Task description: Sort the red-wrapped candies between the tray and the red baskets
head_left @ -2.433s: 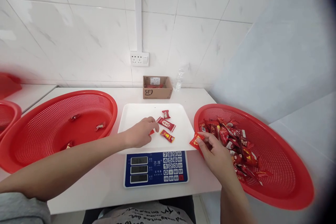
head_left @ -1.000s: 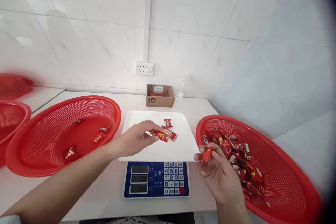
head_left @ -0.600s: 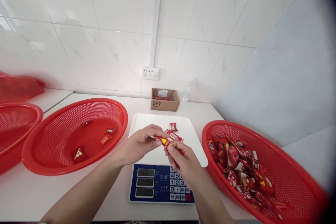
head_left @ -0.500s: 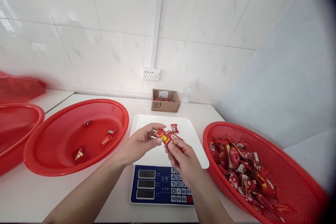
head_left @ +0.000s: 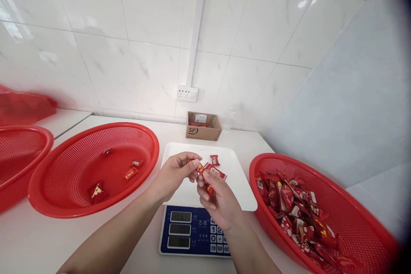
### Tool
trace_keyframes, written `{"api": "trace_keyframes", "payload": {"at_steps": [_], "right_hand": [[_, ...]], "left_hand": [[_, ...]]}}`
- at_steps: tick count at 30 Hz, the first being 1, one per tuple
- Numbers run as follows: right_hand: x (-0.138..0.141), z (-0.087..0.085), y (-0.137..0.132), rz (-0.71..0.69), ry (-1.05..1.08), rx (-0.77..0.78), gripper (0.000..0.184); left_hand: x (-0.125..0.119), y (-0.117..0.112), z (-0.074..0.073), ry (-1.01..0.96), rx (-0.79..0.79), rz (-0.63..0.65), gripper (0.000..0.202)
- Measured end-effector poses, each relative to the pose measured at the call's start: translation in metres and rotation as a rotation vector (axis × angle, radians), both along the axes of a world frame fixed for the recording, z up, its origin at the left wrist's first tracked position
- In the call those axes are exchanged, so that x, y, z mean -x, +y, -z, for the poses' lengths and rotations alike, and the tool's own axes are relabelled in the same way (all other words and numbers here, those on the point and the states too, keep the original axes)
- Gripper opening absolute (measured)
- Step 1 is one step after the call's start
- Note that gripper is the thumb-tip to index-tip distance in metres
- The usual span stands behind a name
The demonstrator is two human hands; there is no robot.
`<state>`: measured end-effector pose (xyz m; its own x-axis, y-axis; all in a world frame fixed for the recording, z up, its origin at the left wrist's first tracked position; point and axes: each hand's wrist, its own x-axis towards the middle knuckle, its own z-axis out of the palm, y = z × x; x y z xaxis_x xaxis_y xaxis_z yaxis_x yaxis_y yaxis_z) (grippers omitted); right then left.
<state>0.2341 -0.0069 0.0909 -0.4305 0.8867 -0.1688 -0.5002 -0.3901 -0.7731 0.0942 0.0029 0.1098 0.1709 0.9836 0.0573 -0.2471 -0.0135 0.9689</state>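
My left hand [head_left: 175, 174] and my right hand [head_left: 215, 199] meet above the white scale tray [head_left: 239, 192]. Both are closed on small red wrapped candies [head_left: 201, 168], pinched between the fingertips of the two hands. A second red candy [head_left: 209, 189] shows inside my right fist. Two loose candies [head_left: 214, 159] lie on the tray just behind my fingers. The blue digital scale [head_left: 192, 231] sits under my wrists.
A red basket [head_left: 324, 214] at the right holds several red candies. A red basket [head_left: 93, 167] at the left holds a few. Another red basket [head_left: 19, 158] stands at the far left. A cardboard box [head_left: 203, 126] and a wall socket [head_left: 187, 93] are behind.
My right hand came from the right basket with a candy over to the tray. My left hand lifted a candy off the tray, and the two hands met.
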Motion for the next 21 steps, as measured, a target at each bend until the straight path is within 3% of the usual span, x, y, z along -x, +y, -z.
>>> {"api": "trace_keyframes", "payload": {"at_steps": [13, 17, 21], "right_hand": [[-0.002, 0.004, -0.002, 0.050, -0.093, -0.079, 0.028], [-0.002, 0.010, -0.003, 0.139, -0.249, -0.196, 0.032], [-0.003, 0.016, -0.003, 0.217, -0.430, -0.342, 0.035]], "left_hand": [[-0.005, -0.001, -0.002, 0.023, -0.001, -0.011, 0.027], [-0.006, -0.001, -0.002, 0.012, -0.005, -0.026, 0.035], [-0.007, 0.001, 0.001, -0.031, 0.012, -0.003, 0.028]]}}
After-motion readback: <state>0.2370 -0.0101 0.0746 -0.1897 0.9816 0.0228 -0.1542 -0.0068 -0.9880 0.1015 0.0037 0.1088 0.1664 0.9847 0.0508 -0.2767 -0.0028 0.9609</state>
